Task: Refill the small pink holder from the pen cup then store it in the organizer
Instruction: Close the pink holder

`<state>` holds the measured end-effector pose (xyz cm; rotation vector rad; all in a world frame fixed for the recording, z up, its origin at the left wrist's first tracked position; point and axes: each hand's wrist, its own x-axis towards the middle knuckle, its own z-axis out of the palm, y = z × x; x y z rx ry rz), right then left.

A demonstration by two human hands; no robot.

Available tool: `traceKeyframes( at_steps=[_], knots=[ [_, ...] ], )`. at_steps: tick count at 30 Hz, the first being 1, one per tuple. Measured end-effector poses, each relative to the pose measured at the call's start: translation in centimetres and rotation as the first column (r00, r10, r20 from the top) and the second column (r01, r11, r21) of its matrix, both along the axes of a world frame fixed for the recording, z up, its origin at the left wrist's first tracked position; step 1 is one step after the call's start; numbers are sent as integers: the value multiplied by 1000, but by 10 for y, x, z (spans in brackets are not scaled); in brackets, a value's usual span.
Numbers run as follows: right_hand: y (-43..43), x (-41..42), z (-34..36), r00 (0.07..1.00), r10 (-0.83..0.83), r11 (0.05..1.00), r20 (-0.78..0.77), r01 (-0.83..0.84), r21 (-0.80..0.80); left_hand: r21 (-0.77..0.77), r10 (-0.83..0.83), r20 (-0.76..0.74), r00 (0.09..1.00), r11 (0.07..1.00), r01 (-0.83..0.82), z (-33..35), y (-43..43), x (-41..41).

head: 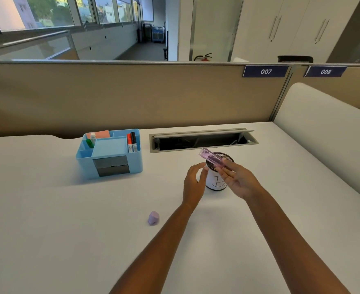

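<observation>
From the head view, my right hand [236, 177] pinches the small translucent pink plastic holder [212, 159] between thumb and fingertips. The holder is tilted, its far end pointing up and away to the left, and it hangs right over the mouth of the black wire-mesh pen cup [217, 175]. That cup stands upright under my right fingers, a white paper label with a hand-drawn mark wrapped around its side; I cannot tell what is inside it.

My left hand [194, 183] is open, fingers loosely spread, holding nothing. It sits just left of the cup, the fingertips close to its rim; whether they touch it I cannot tell.

Nearer to me than my left hand, off to its left, a small lilac plastic cap [153, 218] lies on the white desk [47, 209], well apart from both hands.

Farther out to the left of both hands stands the light blue plastic desk organizer [110, 153], with grey drawers in front. Red and black markers [131, 142] stand in its right compartment, a green-tipped one at its left.
</observation>
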<state>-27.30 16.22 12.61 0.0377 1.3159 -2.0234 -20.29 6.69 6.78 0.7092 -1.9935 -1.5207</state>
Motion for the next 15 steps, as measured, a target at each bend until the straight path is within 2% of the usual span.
traceKeyframes(
  at_steps=[5, 10, 12, 15],
  knots=[
    [-11, 18, -17, 993, 47, 997, 106, -40, -70, 144, 32, -76, 997, 989, -21, 7, -2, 10],
    [-26, 38, -37, 983, 87, 995, 162, -77, -63, 231, 77, -102, 992, 972, -52, 0, -14, 30],
    [-35, 48, -46, 988, 116, 993, 105, -118, 16, 232, 113, -75, 991, 968, -93, -1, -21, 40],
    [-47, 70, -62, 977, 201, 951, -69, -178, 254, 180, 177, -19, 984, 969, -171, -3, -36, 58]
  ],
)
